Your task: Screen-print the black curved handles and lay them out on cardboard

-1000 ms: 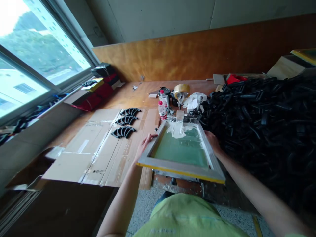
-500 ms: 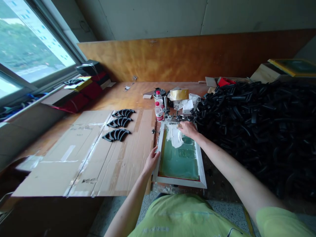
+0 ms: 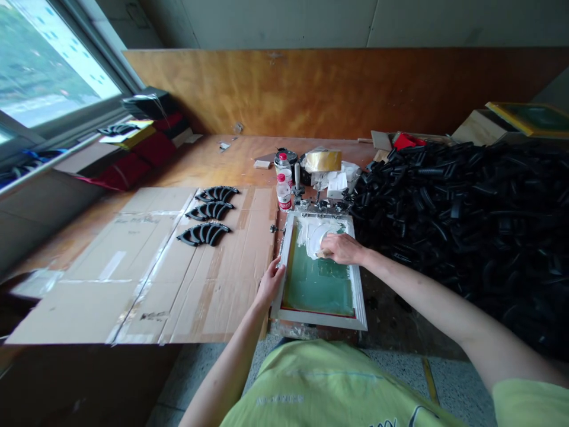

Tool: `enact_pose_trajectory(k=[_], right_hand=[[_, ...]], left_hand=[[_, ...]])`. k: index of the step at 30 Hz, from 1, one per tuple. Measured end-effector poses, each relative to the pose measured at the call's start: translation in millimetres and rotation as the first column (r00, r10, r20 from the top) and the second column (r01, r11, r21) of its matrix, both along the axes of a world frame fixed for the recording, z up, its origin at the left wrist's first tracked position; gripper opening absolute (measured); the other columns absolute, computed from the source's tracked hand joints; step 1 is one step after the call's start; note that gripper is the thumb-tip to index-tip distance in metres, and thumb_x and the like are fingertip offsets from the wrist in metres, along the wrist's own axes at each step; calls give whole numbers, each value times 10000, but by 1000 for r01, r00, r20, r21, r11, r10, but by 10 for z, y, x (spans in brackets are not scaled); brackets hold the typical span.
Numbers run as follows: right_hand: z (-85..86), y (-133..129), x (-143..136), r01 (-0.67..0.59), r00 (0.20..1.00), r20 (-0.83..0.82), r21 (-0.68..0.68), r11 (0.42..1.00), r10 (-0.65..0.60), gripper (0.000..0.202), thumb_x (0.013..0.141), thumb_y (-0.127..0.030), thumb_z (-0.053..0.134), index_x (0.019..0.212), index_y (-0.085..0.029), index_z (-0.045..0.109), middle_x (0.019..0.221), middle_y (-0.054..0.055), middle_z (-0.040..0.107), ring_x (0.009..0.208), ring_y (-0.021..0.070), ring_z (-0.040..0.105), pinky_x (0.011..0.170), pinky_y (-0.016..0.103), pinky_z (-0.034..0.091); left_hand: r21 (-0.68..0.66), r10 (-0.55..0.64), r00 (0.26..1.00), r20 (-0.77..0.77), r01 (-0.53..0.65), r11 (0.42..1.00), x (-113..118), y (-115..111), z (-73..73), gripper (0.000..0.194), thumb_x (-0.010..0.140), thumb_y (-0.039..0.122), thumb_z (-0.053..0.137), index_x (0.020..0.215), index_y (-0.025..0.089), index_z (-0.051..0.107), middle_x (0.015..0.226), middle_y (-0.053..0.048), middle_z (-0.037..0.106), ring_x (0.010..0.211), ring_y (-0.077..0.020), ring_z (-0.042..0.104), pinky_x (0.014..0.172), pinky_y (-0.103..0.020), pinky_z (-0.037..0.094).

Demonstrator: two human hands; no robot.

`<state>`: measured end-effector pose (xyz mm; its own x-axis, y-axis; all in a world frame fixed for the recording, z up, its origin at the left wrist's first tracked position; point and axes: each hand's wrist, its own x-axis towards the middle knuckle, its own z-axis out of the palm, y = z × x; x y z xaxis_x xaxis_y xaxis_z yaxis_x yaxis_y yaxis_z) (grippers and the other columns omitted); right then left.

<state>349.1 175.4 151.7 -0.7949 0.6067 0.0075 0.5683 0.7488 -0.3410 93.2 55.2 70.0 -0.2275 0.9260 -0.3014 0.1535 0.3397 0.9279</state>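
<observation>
The screen-printing frame [image 3: 318,292] lies at the near edge of the table [image 3: 208,160], white ink [image 3: 313,234] smeared over its far end. The person's left hand [image 3: 269,283] grips its left side; the right hand [image 3: 342,249], grip closed on some small, mostly hidden tool [image 3: 325,254], is at the ink. Black parts [image 3: 444,213] lie heaped alongside.

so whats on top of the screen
White paste lies on the far end of the screen, the right hand partly over it; what the hand covers is hidden.
</observation>
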Motion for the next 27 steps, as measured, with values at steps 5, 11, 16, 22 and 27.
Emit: enact_pose_trajectory(k=[5,11,16,22,27], right_hand=[[-143,-3,-64,132,990,-57,113,985,-126,194,838,-113,499,901,-170,673,943,88,647,980,223,540,790,290,400],[-113,117,-87,148,982,-120,22,989,-144,225,849,-252,616,1063,-214,675,957,42,653,879,190,574,766,272,416],[229,692,-86,484,861,-217,76,872,-459,598,830,-344,662,1394,-345,466,1067,26,644,854,190,599,732,268,433],[-48,728,745,832,509,-395,-2,554,-765,291,917,-274,454,1090,-186,670,828,68,685,770,217,613,718,308,447],[-619,169,665,565,791,-219,-99,819,-572,320,870,-277,571,1181,-214,614,923,55,686,887,210,611,794,319,458]], left_hand=[[8,7,999,33,-7,1000,2,-10,53,616,777,538,616,1284,190,581,902,-46,710,776,-183,640,722,-297,514],[-18,7,991,133,-4,1000,22,-13,186,709,747,552,642,1333,170,529,840,-40,698,676,-149,621,605,-242,486],[-30,-9,966,259,18,999,-31,-15,688,749,713,599,673,1331,202,526,763,-6,675,568,-120,579,513,-210,442],[283,-11,926,377,-104,953,12,423,1363,561,739,642,620,1053,179,657,956,-58,685,734,-149,642,588,-218,509],[383,35,897,441,-224,896,197,748,1493,487,786,567,601,1104,198,603,980,-61,670,863,-179,652,667,-271,556]])
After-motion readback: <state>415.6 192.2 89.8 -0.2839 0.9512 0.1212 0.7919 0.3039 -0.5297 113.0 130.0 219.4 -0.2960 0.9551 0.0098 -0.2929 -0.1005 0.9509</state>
